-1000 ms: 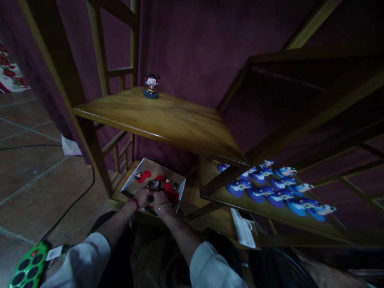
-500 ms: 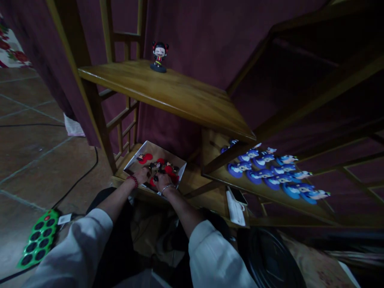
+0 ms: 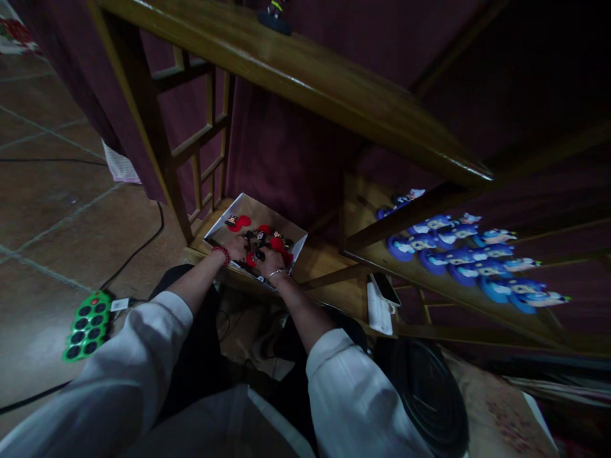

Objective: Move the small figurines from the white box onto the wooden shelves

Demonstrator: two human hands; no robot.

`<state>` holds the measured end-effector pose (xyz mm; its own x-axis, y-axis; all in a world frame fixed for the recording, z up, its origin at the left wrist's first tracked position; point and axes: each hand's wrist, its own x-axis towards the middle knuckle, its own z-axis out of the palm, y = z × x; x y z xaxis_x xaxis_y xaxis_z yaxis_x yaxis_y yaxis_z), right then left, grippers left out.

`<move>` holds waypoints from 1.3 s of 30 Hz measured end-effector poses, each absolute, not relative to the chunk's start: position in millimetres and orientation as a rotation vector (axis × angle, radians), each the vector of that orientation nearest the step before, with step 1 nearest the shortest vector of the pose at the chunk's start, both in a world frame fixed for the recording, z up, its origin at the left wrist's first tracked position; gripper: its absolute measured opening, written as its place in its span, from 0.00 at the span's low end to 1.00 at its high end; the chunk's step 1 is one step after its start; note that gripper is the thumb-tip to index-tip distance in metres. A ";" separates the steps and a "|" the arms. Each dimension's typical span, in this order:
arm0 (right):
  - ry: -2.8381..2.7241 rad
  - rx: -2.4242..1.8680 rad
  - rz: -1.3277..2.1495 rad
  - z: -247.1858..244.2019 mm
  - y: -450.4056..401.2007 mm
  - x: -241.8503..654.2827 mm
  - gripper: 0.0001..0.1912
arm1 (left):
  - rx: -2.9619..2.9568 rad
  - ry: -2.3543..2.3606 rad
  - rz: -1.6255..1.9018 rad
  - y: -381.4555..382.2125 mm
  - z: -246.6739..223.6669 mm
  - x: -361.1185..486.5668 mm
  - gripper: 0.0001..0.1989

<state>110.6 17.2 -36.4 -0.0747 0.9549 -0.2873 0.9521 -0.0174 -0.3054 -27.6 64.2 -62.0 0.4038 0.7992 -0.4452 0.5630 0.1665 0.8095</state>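
A shallow white box (image 3: 291,224) holds several small dark-haired figurines (image 3: 238,222) with red parts, lying on their sides. My left hand (image 3: 235,247), with a red bead bracelet at the wrist, reaches over the box's near side. Its fingers are curled in among the figurines, and whatever they grip is hidden. Close by on the right, my right hand (image 3: 271,261), wearing a silver bangle, has its fingers closed around a small dark figurine (image 3: 259,254). Both hands are inside the box, a short gap apart.
Overhead crosses a wooden shelf (image 3: 305,60) bearing one figurine on a dark base (image 3: 274,23). Several blue-and-white figurines (image 3: 453,254) stand in rows on a right-hand shelf. A phone (image 3: 386,289) lies on white paper (image 3: 379,313). A green power strip (image 3: 88,326) is on the floor.
The view has tilted down, so the upper shelf and its figurine have shifted up, almost out of frame. Both hands stay in the box with little visible change.
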 end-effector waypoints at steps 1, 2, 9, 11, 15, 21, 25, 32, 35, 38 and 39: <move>-2.180 -2.132 0.671 -37.5 17.2 111.4 0.13 | 1.478 1.258 0.245 64.1 -60.2 -27.5 0.07; -2.166 -2.128 0.668 -38.6 17.3 112.2 0.14 | 1.448 1.249 0.235 64.0 -58.5 -27.2 0.08; -2.046 -2.111 0.711 -41.1 17.3 117.2 0.14 | 1.266 1.232 0.285 63.1 -54.6 -24.7 0.07; -2.009 -2.112 0.738 -40.9 18.0 118.3 0.14 | 1.231 1.241 0.310 63.6 -55.3 -24.5 0.07; -1.922 -2.170 0.769 -41.6 20.8 119.3 0.12 | 1.152 1.233 0.372 63.3 -54.4 -24.5 0.06; -1.780 -2.153 0.827 -46.0 22.7 122.1 0.11 | 0.976 1.151 0.483 60.0 -51.8 -23.7 0.05; -1.684 -2.109 0.865 -44.3 20.5 126.9 0.10 | 0.792 1.158 0.613 56.8 -49.9 -20.8 0.04; -1.647 -1.977 0.852 -15.3 14.4 129.5 0.11 | 0.631 0.941 0.727 46.3 -39.3 -20.1 0.03; -1.679 -1.939 0.834 -0.2 9.1 127.4 0.11 | 0.530 0.751 0.758 40.2 -37.1 -24.1 0.06; -1.697 -1.925 0.788 10.2 1.9 125.6 0.13 | 0.517 0.650 0.775 32.2 -33.4 -27.8 0.08; -1.707 -1.913 0.771 12.9 -0.7 125.3 0.14 | 0.518 0.634 0.776 29.0 -31.1 -28.7 0.08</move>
